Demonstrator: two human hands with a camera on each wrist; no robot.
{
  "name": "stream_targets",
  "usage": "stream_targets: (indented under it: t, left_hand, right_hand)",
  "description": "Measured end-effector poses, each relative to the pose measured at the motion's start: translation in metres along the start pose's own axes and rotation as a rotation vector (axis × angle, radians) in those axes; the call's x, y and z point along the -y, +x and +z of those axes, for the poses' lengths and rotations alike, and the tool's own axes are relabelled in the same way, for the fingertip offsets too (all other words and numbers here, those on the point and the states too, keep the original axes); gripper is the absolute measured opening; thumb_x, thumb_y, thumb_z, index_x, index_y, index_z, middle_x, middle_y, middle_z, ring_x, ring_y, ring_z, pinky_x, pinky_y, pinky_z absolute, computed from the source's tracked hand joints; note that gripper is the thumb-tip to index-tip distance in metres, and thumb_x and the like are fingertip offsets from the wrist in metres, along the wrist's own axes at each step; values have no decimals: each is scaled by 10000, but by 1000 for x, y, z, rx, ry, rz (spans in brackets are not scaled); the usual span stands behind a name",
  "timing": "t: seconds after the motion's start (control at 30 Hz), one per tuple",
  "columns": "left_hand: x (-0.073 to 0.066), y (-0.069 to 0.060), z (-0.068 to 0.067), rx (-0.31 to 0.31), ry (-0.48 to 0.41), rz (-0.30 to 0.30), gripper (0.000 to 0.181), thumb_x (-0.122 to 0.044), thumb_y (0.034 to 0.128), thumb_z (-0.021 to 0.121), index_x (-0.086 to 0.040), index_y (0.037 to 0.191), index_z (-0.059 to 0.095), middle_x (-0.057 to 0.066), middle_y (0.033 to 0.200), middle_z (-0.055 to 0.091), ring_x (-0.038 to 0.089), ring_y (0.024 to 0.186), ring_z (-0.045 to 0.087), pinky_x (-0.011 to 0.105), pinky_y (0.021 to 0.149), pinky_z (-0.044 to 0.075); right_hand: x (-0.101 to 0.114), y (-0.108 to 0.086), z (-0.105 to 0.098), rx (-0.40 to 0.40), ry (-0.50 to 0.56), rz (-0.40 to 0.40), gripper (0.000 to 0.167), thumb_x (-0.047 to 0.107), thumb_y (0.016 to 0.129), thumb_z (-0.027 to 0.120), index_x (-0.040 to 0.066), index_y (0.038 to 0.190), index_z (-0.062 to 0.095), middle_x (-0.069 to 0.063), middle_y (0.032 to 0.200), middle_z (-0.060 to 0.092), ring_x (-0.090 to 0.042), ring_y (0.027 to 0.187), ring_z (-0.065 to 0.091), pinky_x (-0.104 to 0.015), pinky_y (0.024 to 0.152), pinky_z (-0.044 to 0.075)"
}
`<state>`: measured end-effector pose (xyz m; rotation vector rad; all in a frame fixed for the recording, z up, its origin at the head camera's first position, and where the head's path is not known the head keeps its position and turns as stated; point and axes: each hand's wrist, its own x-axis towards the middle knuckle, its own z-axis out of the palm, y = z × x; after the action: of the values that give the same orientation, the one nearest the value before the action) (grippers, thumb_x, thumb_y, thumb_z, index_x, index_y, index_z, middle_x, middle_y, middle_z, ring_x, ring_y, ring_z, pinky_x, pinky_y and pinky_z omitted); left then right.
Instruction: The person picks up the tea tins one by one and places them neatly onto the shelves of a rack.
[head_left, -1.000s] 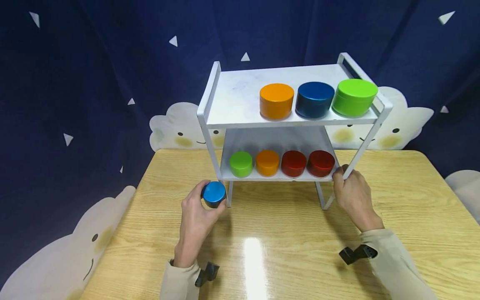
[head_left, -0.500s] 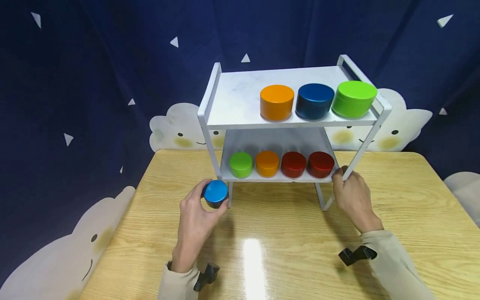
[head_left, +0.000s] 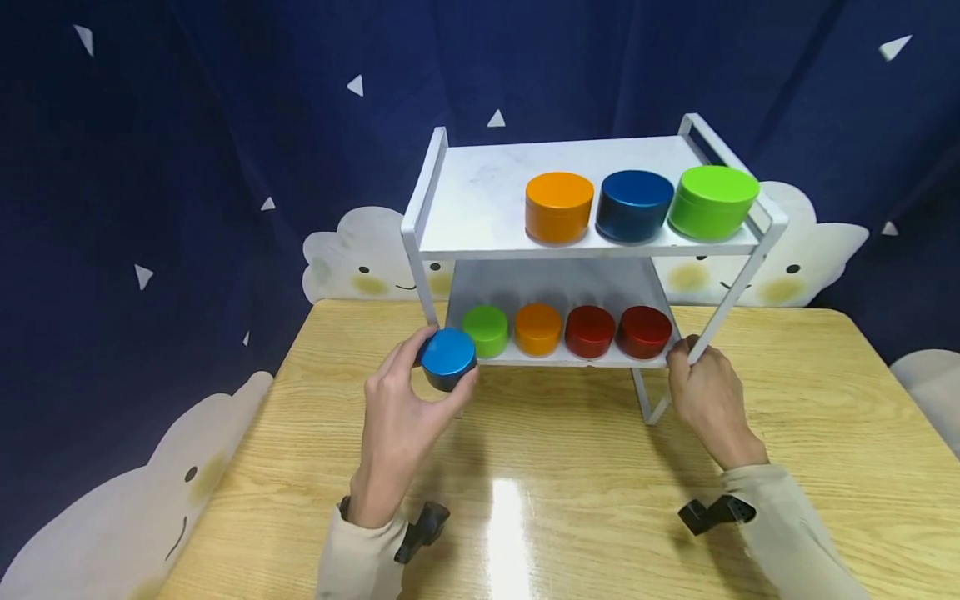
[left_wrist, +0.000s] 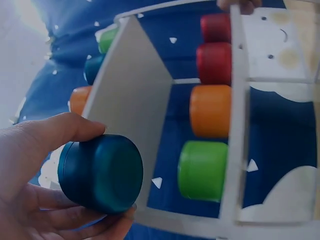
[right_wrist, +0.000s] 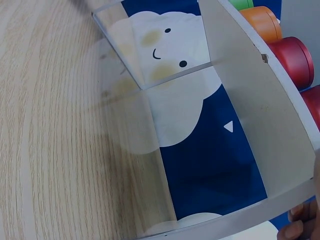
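Between thumb and fingers, my left hand (head_left: 397,417) grips a round blue tin (head_left: 448,358), held in front of the white rack's left post. In the left wrist view the blue tin (left_wrist: 107,172) is seen from below, lying across the fingers. My right hand (head_left: 708,396) holds the rack (head_left: 540,360) at the right end of its lower shelf, by the post; some of its fingers are hidden behind. On that shelf a green tin (head_left: 487,332), an orange tin (head_left: 537,329) and two red tins (head_left: 590,332) stand in a row.
The top shelf (head_left: 487,183) bears an orange tin (head_left: 558,208), a dark blue tin (head_left: 634,207) and a green tin (head_left: 712,202) towards its right. The rack stands on a wooden table (head_left: 600,483). A dark blue curtain (head_left: 225,100) with printed clouds hangs behind.
My left hand has lifted the blue tin and carried it slightly right, towards the lower shelf's left end. The right hand keeps its hold on the rack.
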<state>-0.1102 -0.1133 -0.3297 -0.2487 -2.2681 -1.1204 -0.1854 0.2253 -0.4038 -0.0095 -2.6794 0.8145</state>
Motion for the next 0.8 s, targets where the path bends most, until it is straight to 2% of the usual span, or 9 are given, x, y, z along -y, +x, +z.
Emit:
stream_targets:
  t: [0.13, 0.4, 0.67, 0.8]
  left_hand:
    - [-11, 9, -1, -10, -14, 44, 546, -208, 747, 827, 44, 1185, 621, 172, 1112, 673, 302, 997, 660, 410, 857, 531]
    - [-35, 34, -11, -61, -11, 188, 532, -208, 756, 798, 45, 1189, 619, 168, 1075, 677, 264, 964, 661, 352, 851, 532]
    - [-58, 57, -18, -63, -2, 273, 534, -213, 767, 789, 61, 1190, 610, 166, 1084, 671, 248, 966, 655, 323, 867, 521]
    - [-65, 71, -19, -54, -9, 275, 526, -205, 776, 779, 66, 1193, 607, 167, 1080, 667, 246, 961, 650, 308, 868, 516]
  right_hand:
    - [-1, 0, 0, -6, -4, -4, 434, 297, 998, 214, 67, 712, 444, -118, 611, 439, -286, 556, 454, -351, 418, 328]
    - [-1, 0, 0, -3, -5, -5, 431, 295, 998, 209, 68, 709, 434, -117, 604, 434, -283, 542, 449, -351, 409, 329]
    - [-1, 0, -1, -2, -6, -12, 427, 289, 1000, 212, 68, 710, 436, -108, 601, 425, -273, 540, 436, -345, 412, 320]
    - [-1, 0, -1, 6, -5, -11, 432, 290, 1002, 205, 69, 711, 434, -106, 599, 425, -273, 542, 436, -346, 414, 322]
